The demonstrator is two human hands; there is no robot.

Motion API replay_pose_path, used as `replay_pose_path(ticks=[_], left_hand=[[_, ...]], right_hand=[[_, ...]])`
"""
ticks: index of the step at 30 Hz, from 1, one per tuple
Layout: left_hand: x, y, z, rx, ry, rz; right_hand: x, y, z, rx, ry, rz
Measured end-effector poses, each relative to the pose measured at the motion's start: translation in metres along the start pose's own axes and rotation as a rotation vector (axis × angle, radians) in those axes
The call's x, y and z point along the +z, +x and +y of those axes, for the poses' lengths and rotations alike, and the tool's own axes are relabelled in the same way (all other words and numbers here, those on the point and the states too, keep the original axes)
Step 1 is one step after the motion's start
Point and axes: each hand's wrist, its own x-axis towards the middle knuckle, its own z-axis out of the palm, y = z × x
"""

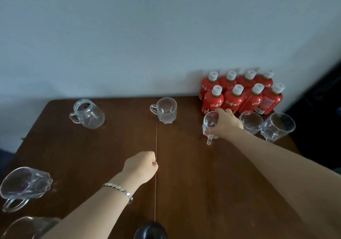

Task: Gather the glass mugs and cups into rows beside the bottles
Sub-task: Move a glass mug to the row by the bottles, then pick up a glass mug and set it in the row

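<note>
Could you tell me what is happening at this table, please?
A person is lining up glassware beside the red bottles. The right hand grips a glass mug next to two glasses already placed there. The left hand rests closed and empty on the table. Other mugs are still scattered.

Colours and patterns, head view.
Table (184,183): dark brown wood, one thin pale seam line down the middle. Bottles (239,95): red labels with white script, white caps, brownish necks. Glass mugs and cups (167,112): clear, colourless; some with faceted or moulded relief. Wall (147,36): plain pale blue-grey. Bracelet (120,190) on the wrist: silver, segmented links.
</note>
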Motion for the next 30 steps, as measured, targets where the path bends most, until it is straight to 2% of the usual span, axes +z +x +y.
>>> replay_pose_path(ticks=[6,15,21,23,27,30], left_hand=[[-0.001,-0.003,-0.009,-0.024,0.021,-0.008],[0.002,-0.022,-0.013,-0.029,0.021,-0.012],[-0.004,-0.036,-0.009,-0.001,0.022,-0.005],[-0.007,-0.036,-0.008,-0.008,0.038,-0.007],[-0.010,-0.028,0.000,-0.030,0.039,-0.019],[-0.016,-0.013,0.011,-0.046,0.015,-0.014]], right_hand=[[0.006,0.018,-0.002,0.073,0.046,0.002],[0.003,-0.002,0.001,0.094,-0.005,-0.066],[0.001,-0.046,0.003,0.109,0.040,0.031],[0.003,-0.060,0.013,0.092,0.066,-0.038],[0.013,-0.075,0.033,0.035,0.029,-0.359],[0.018,-0.074,0.038,-0.009,-0.034,-0.394]])
